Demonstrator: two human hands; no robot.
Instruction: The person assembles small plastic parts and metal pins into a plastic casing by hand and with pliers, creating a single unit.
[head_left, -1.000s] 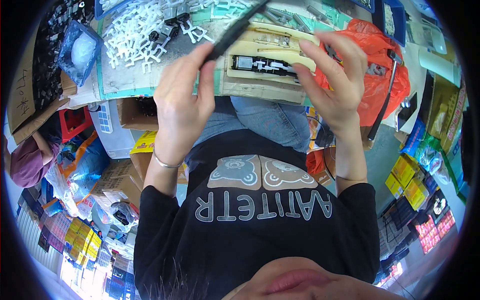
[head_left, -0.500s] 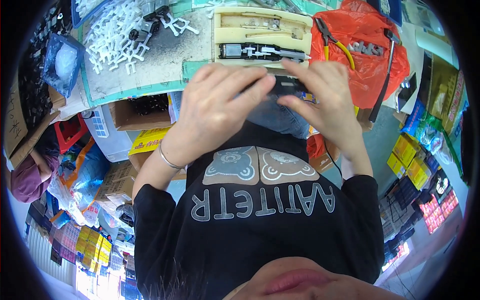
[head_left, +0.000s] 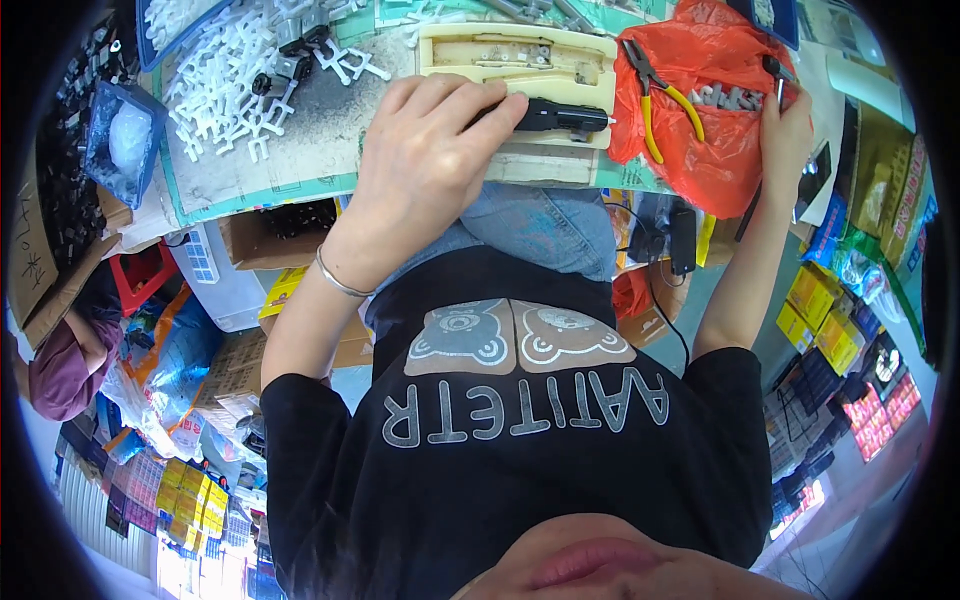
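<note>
A long black plastic casing (head_left: 560, 117) lies in the near slot of a cream-coloured fixture block (head_left: 520, 68). My left hand (head_left: 430, 140) is closed on the casing's left end, fingers and thumb pressing it from above, so that end is hidden. At the right, my right hand (head_left: 787, 135) is closed round the shaft of a small hammer (head_left: 775, 68), whose head shows beyond my fingers. The hammer lies along the right side of a red plastic bag (head_left: 715, 170). On the bag rest yellow-handled pliers (head_left: 648, 115) and several small grey parts (head_left: 728, 98).
White plastic pieces (head_left: 225, 80) lie heaped on the table's left part, with black parts (head_left: 285, 75) beside them. A blue bin (head_left: 125, 140) stands at the left edge. A phone-like dark object (head_left: 815, 185) is on the right. Cardboard boxes (head_left: 280, 235) sit below the table edge.
The black casing, held between both hands before, now covers the filled slot of the fixture. My left hand has moved forward with it; my right hand has let go and gone right to the hammer.
</note>
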